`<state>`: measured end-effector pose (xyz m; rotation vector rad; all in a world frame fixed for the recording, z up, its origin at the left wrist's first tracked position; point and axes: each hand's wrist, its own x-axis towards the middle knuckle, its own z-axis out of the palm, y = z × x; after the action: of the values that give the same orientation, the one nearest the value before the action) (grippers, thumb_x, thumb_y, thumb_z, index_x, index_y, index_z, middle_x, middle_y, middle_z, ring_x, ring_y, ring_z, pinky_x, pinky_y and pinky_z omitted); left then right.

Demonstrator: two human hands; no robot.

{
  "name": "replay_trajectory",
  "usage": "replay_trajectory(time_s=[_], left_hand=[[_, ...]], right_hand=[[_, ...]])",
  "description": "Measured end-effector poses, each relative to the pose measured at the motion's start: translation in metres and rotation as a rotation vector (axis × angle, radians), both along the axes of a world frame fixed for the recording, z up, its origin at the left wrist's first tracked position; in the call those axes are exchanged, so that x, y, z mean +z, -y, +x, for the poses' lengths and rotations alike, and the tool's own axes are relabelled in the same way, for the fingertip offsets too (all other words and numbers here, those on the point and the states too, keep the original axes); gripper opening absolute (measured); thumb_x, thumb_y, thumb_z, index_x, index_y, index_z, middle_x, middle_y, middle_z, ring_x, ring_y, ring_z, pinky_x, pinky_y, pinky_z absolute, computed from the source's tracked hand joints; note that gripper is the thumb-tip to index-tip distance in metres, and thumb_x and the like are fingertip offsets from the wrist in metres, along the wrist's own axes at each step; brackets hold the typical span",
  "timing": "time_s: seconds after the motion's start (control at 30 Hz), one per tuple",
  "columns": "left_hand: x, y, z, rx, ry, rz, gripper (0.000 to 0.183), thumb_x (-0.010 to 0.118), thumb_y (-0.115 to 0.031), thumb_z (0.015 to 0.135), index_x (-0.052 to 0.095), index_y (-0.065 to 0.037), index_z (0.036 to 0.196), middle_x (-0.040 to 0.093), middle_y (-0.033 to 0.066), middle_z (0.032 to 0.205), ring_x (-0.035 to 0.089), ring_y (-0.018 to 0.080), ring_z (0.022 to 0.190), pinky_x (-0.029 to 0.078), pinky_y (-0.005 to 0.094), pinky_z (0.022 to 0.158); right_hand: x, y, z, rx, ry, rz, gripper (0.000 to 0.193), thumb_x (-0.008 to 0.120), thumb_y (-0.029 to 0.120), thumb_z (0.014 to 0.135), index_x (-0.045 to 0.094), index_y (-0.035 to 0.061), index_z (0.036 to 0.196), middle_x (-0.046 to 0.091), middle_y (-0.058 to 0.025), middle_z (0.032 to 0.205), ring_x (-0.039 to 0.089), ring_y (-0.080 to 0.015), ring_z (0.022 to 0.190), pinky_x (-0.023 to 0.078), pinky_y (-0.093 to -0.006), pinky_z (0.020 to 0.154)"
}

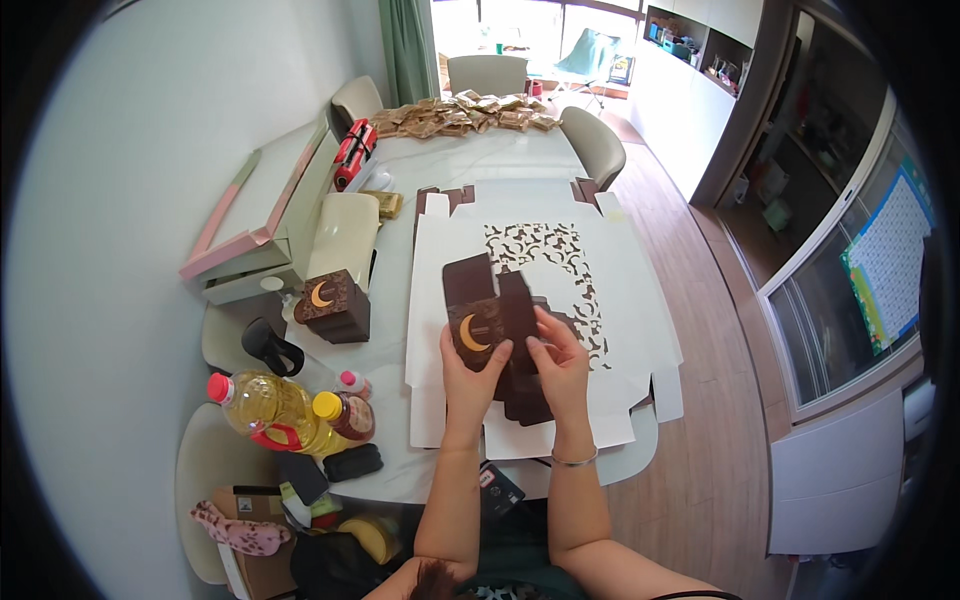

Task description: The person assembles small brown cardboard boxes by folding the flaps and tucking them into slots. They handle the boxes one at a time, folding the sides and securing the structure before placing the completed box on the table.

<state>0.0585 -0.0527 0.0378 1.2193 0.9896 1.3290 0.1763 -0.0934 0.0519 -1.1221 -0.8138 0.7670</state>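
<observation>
My left hand [466, 385] and my right hand [563, 368] both grip a dark brown folding box [478, 318] with a yellow crescent on its front. Its top flaps stand up, partly unfolded. My left thumb presses the crescent panel, while my right fingers pinch the side panel. Below the hands, more dark brown card pieces [526, 405] rest on a large white die-cut cardboard sheet [440, 300]; my hands hide part of them. To the left sits a stack of brown crescent-printed cartons [340, 308].
Golden packets [465, 115] are heaped at the table's far end. Along the left edge are an oil bottle [270, 402], a yellow-capped jar [345, 414], a black handled object [272, 346] and a pink-edged box [250, 215]. Chairs [595, 145] surround the white table [390, 460].
</observation>
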Motion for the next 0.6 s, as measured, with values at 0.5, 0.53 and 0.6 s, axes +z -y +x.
replay_trajectory(time_s=[0.5,0.53,0.6], left_hand=[[0.009,0.002,-0.015,-0.258,0.316,-0.104,0.049,0.078,-0.015,0.080,0.057,0.000,0.121,0.064,0.0080,0.110,0.062,0.0167,0.098,0.052,0.0304,0.082],[0.009,0.001,-0.016,-0.242,0.305,-0.130,0.048,0.077,-0.016,0.081,0.057,0.001,0.120,0.064,0.0083,0.110,0.062,0.0170,0.098,0.051,0.0305,0.083],[0.010,-0.001,-0.016,-0.215,0.282,-0.183,0.046,0.076,-0.018,0.083,0.057,0.002,0.120,0.064,0.0087,0.111,0.062,0.0175,0.097,0.051,0.0308,0.084]], right_hand=[[0.026,0.011,-0.002,0.199,0.380,-0.073,0.075,0.082,0.011,0.069,0.048,0.0005,0.135,0.053,-0.0160,0.133,0.052,-0.0249,0.122,0.046,-0.0357,0.097],[0.026,0.010,-0.002,0.194,0.385,-0.112,0.076,0.083,0.012,0.069,0.048,-0.0006,0.135,0.055,-0.0161,0.131,0.053,-0.0249,0.120,0.046,-0.0354,0.097],[0.022,0.009,0.001,0.172,0.378,-0.134,0.076,0.084,0.013,0.068,0.048,-0.0019,0.134,0.058,-0.0156,0.125,0.056,-0.0247,0.117,0.046,-0.0347,0.096]])
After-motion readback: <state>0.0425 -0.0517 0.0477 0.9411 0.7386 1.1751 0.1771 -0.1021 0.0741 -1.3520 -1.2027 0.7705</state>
